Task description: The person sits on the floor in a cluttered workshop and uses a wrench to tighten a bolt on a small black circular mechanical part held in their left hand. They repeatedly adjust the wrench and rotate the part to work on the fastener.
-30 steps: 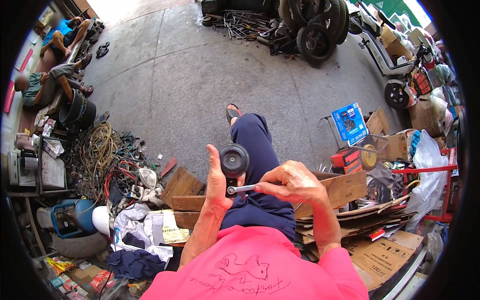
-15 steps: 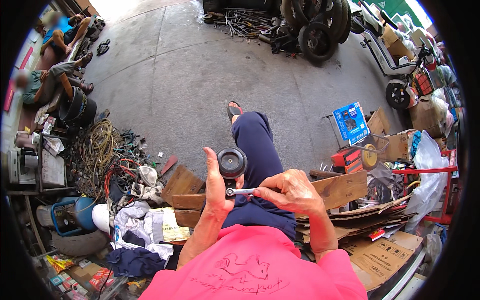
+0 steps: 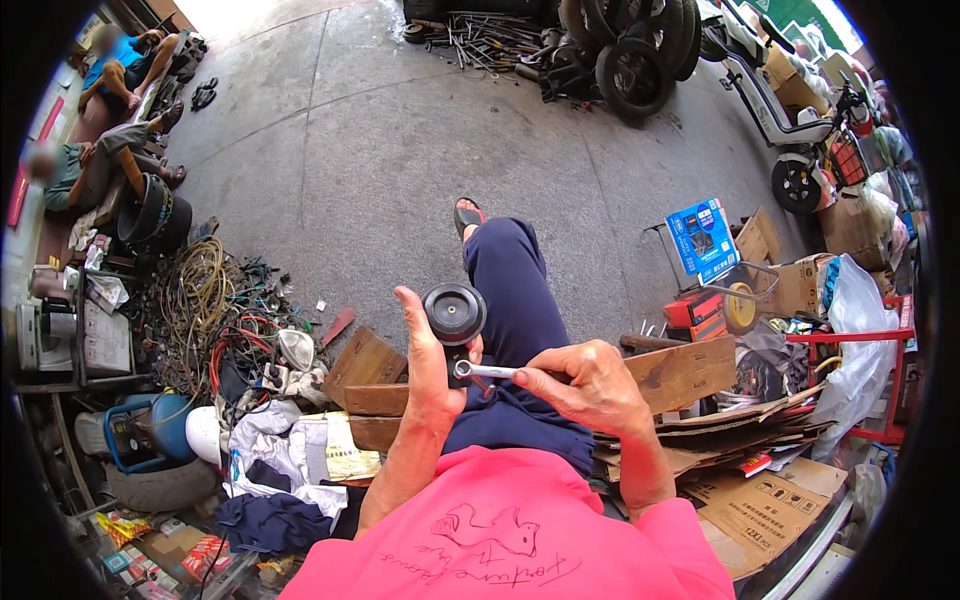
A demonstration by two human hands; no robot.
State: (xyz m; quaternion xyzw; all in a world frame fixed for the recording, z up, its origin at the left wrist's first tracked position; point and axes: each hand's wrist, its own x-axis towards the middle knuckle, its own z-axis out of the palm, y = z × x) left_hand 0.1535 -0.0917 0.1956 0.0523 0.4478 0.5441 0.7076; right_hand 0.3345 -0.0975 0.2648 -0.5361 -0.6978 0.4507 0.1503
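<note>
My left hand [image 3: 430,376] holds a black disc-shaped horn [image 3: 455,313], its round face up and a small fastener at the centre. The thumb side of the hand stands along the horn's left edge, fingers curled beneath. My right hand [image 3: 590,386] is closed on a silver ring wrench [image 3: 490,371], pinched between thumb and fingers. The wrench lies level, its ring end at the dark mount just below the disc; whether it sits on a nut there, I cannot tell. A bit of red shows beneath the wrench.
Wooden boards [image 3: 685,375] and flattened cardboard [image 3: 760,510] flank my lap. At left lie tangled cables [image 3: 195,300], clothes and a white helmet [image 3: 203,435]. A blue box [image 3: 702,240] stands at right, near a white scooter [image 3: 775,115]. Tyres [image 3: 635,78] rest far off. Two people sit at far left.
My left hand and the horn have shifted slightly left and upward. The wrench has tilted a little, its ring end now higher; my right hand has moved slightly right.
</note>
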